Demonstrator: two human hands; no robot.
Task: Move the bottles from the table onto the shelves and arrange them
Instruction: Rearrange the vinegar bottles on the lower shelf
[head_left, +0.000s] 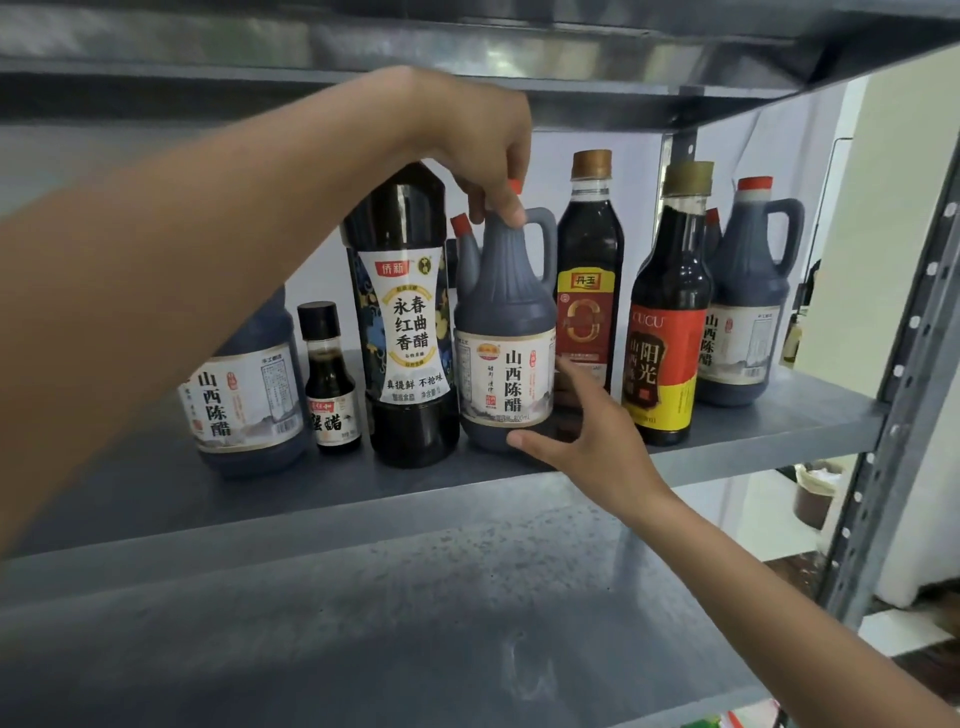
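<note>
A dark vinegar jug with a handle, red cap and white label stands mid-shelf on the grey metal shelf. My left hand pinches its neck just under the cap from above. My right hand cups its lower right side, thumb against the base and fingers behind it. Around it stand a tall black bottle, a small bottle, another jug at left, and a slim bottle, a red-and-yellow-labelled bottle and a jug at right.
The upper shelf hangs close above the bottle tops. A perforated upright post bounds the shelf on the right. A lower shelf surface lies below. A second red-capped jug stands behind the held one.
</note>
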